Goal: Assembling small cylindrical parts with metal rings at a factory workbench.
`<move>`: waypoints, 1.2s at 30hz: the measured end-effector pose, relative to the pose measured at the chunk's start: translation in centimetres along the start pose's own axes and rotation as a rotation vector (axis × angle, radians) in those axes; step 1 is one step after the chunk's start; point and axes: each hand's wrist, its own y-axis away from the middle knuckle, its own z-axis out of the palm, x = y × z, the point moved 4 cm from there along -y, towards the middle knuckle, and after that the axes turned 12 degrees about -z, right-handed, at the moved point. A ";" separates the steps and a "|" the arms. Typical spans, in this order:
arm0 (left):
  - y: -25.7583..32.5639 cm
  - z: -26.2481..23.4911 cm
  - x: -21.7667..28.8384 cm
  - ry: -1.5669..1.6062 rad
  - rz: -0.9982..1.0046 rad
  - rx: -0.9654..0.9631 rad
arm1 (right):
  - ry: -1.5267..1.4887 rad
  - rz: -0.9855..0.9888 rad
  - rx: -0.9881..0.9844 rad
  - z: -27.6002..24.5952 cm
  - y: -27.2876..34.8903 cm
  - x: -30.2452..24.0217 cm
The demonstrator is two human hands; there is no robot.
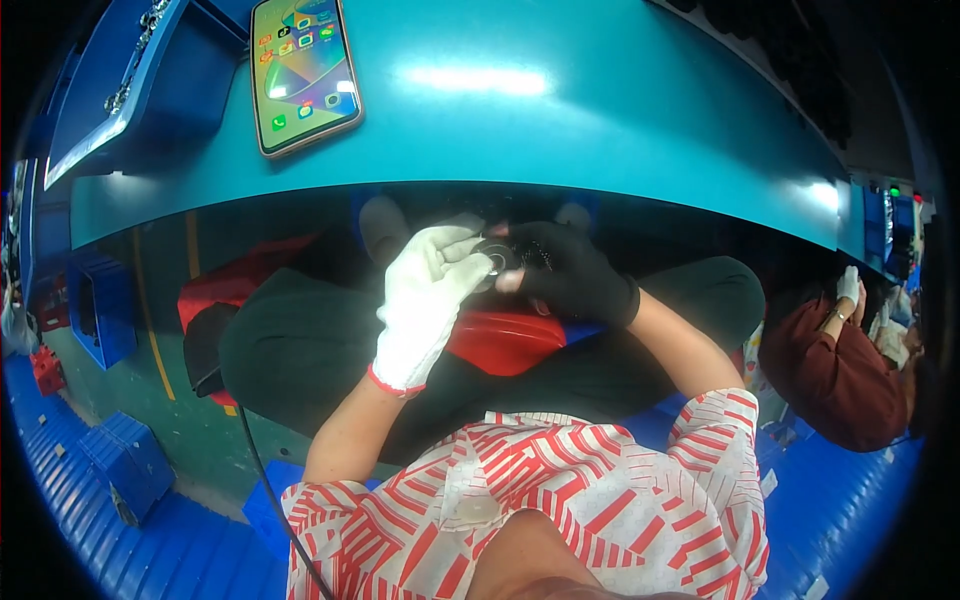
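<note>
Head view: the person sits with both hands raised over the lap, just below the near edge of the teal desk point(600, 130). The left hand point(428, 300) wears a white glove with a red cuff; the right hand point(570, 275) wears a black glove. Between them sits a small round dark part point(497, 262), held at the midline where both hands can reach it and where the downward-looking camera sees it clearly.

Left hand: the fingers point(455, 262) are curled loosely inward, not spread flat, with the tips touching the left side of the round part. The palm faces up and toward the right hand, which suggests a supporting role.

Right hand: the fingers point(535, 250) are bent and drawn together over the part's right side. One bare-looking fingertip shows at the part's lower right edge. Whether thumb and forefinger fully pinch the part cannot be told, since the black glove merges with the dark part.

A red object point(500, 340) lies on the lap directly under the hands, probably placed to catch or hold work items. A smartphone point(303, 72) with a lit screen lies face up on the desk, well apart from the hands. Blue bins point(120, 465) stand on the floor at the left. A second person's gloved hand point(849, 285) and dark red sleeve appear at the far right.
</note>
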 end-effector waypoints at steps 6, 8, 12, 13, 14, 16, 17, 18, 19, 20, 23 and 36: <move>-0.1 -0.3 -0.2 0.011 -0.041 -0.086 | -0.281 0.215 -0.015 -0.1 0.4 1.1; -0.3 -0.4 -0.6 0.089 -0.090 -0.152 | -0.323 0.214 -0.037 0.0 0.4 0.9; -0.4 -0.5 -0.8 0.151 -0.120 -0.187 | -0.424 0.261 -0.048 -0.1 0.2 0.8; -0.4 -0.5 -0.9 0.180 -0.084 -0.163 | -0.441 0.272 -0.060 -0.2 0.1 0.8; -0.4 -0.5 -0.8 0.209 -0.049 -0.139 | -0.440 0.271 -0.059 0.1 0.2 1.1; -0.3 -0.2 -0.5 0.119 -0.045 -0.057 | -0.332 0.194 0.036 0.1 0.1 1.6; -0.3 -0.3 -0.4 0.029 -0.041 0.027 | -0.331 0.194 0.037 0.0 0.2 1.6; -0.2 -0.2 -0.5 0.029 -0.041 0.026 | -0.370 0.263 0.039 -0.1 0.2 1.5; -0.1 0.0 -0.5 0.014 -0.025 -0.008 | -0.410 0.332 0.040 -0.1 0.2 1.5; 0.0 0.2 -0.5 -0.001 -0.010 -0.041 | -0.410 0.332 0.041 -0.2 0.3 1.7; 0.1 0.1 -0.1 0.009 -0.044 -0.125 | -0.385 0.307 -0.039 -0.2 0.4 1.7; 0.5 1.0 0.2 0.098 -0.111 -0.133 | -0.018 0.028 0.071 -0.3 0.6 0.4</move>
